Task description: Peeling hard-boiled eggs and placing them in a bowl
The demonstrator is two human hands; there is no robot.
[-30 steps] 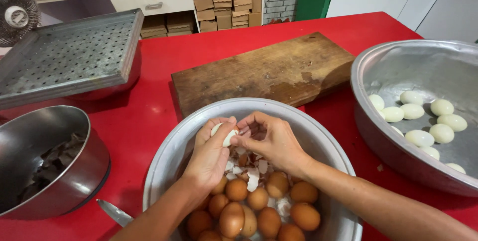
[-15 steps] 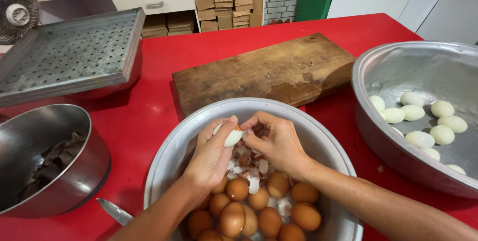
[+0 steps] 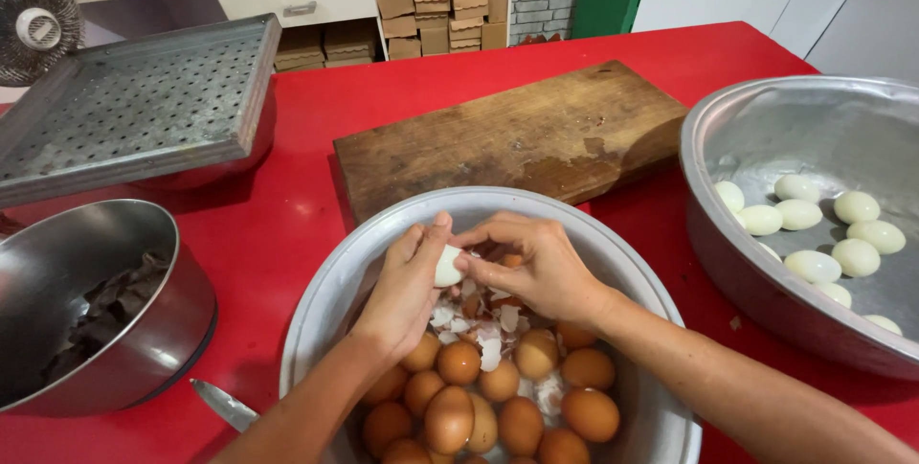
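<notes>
My left hand (image 3: 407, 287) holds a partly peeled white boiled egg (image 3: 448, 266) over a large metal basin (image 3: 330, 301). My right hand (image 3: 531, 268) pinches at the egg's shell with its fingertips. Below both hands the basin holds several brown unpeeled eggs (image 3: 498, 397) and white shell fragments (image 3: 479, 325).
A wooden cutting board (image 3: 507, 134) lies behind the basin on the red table (image 3: 278, 225). A wide metal basin (image 3: 747, 138) at right holds several peeled white eggs (image 3: 814, 234). At left sit a steel bowl (image 3: 163, 253) with dark scraps and a perforated metal tray (image 3: 134, 100).
Both hands stay over the basin and keep working at the same egg; the fingers have shifted slightly around it.
</notes>
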